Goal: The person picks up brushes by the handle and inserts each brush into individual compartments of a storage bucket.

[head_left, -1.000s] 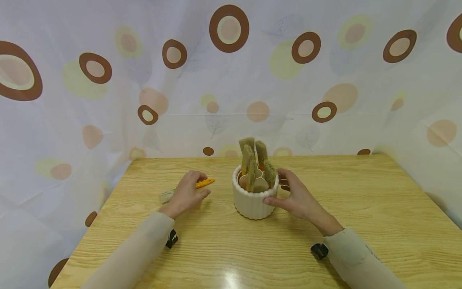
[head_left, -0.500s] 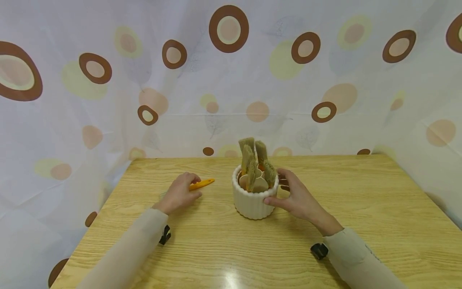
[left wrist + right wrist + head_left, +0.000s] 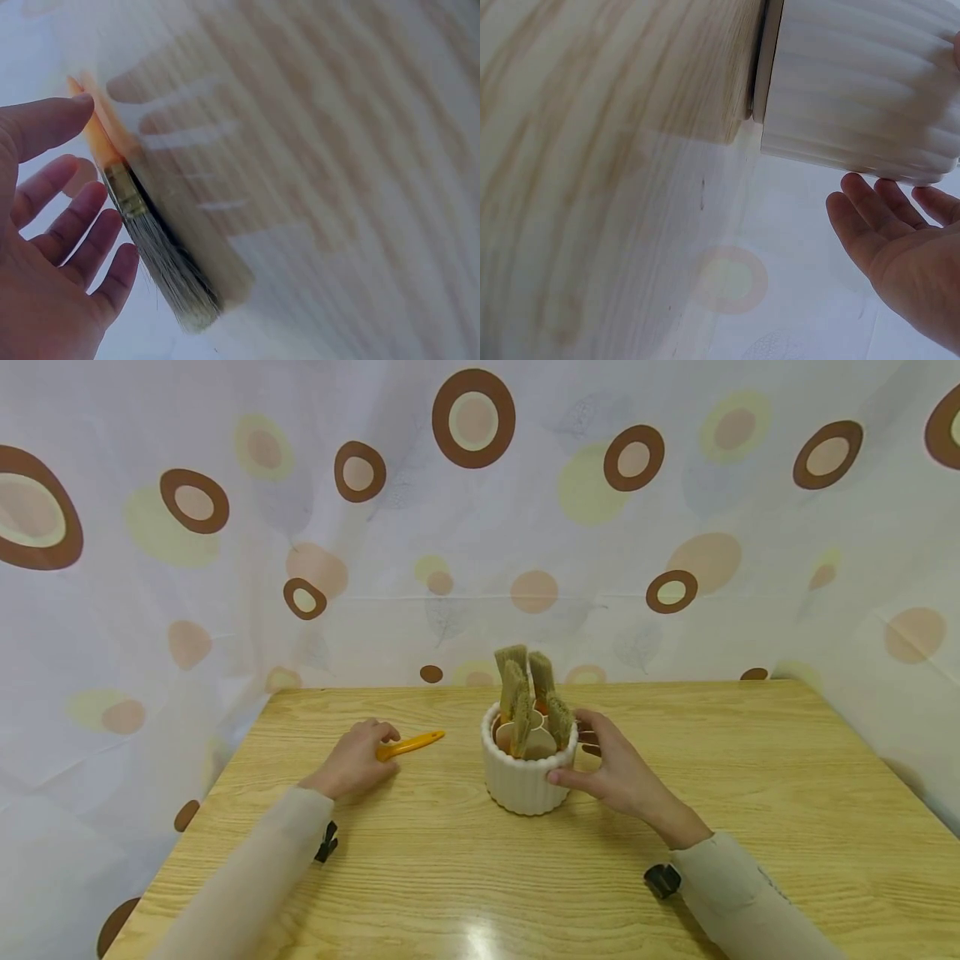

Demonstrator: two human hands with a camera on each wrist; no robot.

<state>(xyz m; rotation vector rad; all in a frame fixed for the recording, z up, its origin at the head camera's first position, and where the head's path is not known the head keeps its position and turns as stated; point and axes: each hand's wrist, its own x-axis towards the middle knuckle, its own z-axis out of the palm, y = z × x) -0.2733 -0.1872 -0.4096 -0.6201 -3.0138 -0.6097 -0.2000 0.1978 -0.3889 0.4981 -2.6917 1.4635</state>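
Observation:
A flat paintbrush with an orange handle [image 3: 412, 744] lies on the table at the left. My left hand [image 3: 352, 764] hovers over its bristle end and hides it in the head view. In the left wrist view the bristles [image 3: 176, 270] and metal ferrule show; the thumb is by the handle and the fingers are loosely spread beside the brush, not closed round it. My right hand [image 3: 622, 772] holds the right side of a white ribbed pot [image 3: 525, 787], thumb at the front, fingertips [image 3: 855, 184] against the side. Several brushes [image 3: 521, 718] stand bristles up in the pot.
The glossy wooden table [image 3: 480, 868] reaches back to a patterned curtain [image 3: 480, 527], which also runs along both sides. A small black device [image 3: 663, 881] sits at the right cuff, another [image 3: 326, 842] at the left.
My left hand has moved left and slightly down along the brush, uncovering more of the orange handle. The brush, the pot and my right hand have stayed in place.

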